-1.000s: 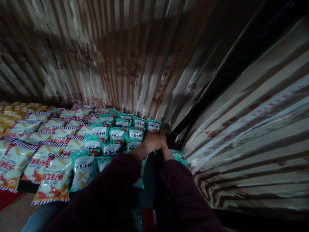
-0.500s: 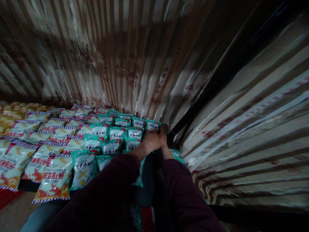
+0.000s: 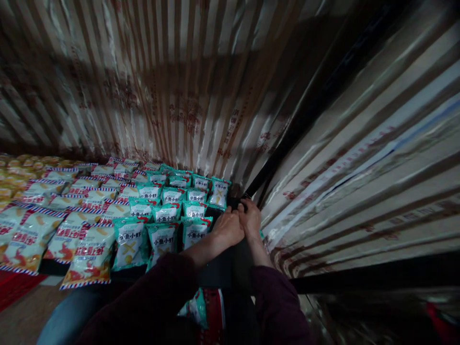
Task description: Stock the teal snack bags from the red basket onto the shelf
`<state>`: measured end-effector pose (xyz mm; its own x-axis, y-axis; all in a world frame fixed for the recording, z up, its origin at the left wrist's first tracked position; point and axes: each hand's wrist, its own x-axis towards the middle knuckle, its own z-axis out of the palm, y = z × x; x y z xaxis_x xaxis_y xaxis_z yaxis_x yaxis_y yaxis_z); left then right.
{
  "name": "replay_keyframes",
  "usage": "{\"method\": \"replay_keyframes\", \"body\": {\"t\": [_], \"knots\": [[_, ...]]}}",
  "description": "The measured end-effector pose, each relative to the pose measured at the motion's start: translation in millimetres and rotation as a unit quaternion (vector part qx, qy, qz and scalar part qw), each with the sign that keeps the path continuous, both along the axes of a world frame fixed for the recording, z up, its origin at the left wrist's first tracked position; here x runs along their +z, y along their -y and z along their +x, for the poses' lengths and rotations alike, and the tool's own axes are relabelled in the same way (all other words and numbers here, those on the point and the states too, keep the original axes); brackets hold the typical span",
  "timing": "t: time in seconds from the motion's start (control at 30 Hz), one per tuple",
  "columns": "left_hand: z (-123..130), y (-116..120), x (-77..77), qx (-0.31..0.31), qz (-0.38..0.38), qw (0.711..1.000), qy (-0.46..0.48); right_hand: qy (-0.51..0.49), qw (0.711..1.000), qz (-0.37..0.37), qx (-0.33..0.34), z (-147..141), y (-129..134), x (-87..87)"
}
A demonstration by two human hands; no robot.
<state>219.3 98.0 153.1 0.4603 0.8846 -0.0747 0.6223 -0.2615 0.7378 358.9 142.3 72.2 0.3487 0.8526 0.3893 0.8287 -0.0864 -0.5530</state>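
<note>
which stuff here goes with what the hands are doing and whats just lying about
Seemingly in the job:
teal bags near the left hand and right hand
black surface under them

Seemingly just about:
striped-edged bags
yellow packs
sheeting
black pole

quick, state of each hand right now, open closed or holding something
Left hand: curled, its underside hidden; cannot tell whether it holds anything.
Right hand: also curled; whether it grips anything cannot be told.
</note>
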Motion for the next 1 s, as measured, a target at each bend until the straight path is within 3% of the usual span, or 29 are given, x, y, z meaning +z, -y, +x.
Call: {"method": "replay_keyframes", "body": {"t": [0.1,0.2,0.37,0.63,0.87,1.0], "knots": [[2,20,-9.4,-0.018,-0.001,1.0,-0.003,0.066,0.997,-0.046,-0.005,1,26,-8.2],[4,34,-23.2,0.007,-0.036,0.999,0.005,0.119,0.986,-0.117,-0.027,-3,44,-15.0],[1,47,-42.9,0.039,-0.086,0.996,0.001,0.167,0.973,-0.158,-0.02,-12,63,-9.9],[-12,67,-53.3,0.065,-0.103,0.993,-0.008,0.181,0.958,-0.224,0.013,-19,92,12.5],[-23,86,-58.6,0.07,-0.077,0.994,-0.013,0.154,0.96,-0.234,0.028,-16,122,5.1],[-28,97,-60.8,0.058,-0.059,0.997,-0.005,0.054,0.969,-0.238,0.025,-21,137,0.6]]}}
